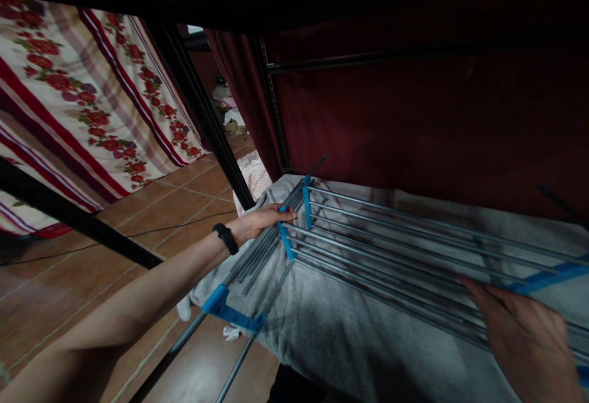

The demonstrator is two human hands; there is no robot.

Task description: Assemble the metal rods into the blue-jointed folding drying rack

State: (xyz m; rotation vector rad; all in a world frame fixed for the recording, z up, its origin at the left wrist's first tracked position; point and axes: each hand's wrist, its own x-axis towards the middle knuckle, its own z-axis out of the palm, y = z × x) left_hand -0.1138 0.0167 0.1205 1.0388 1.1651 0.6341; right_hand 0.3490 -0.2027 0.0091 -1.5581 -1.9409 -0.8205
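A folding drying rack (pixel 368 249) with grey metal rods and blue plastic joints lies over a grey blanket (pixel 322 311). My left hand (pixel 269 218), with a black band on its wrist, is closed on a blue joint at the rack's left end. Its fingertips pinch the joint next to the ends of the rods. On the right, my right hand (pixel 524 329) is at the rods, its thumb side towards the rack's middle; most of its fingers are hidden, but it seems to hold the rods. A blue-jointed leg section (pixel 230 311) sticks out over the bed's near edge.
Black metal bed posts (pixel 202 108) and a rail (pixel 92 225) stand on the left. A dark red curtain (pixel 414 121) hangs along the back. Beyond the posts hangs a flowered cloth (pixel 101 96). A cable (pixel 184 225) crosses the tiled floor (pixel 151 249).
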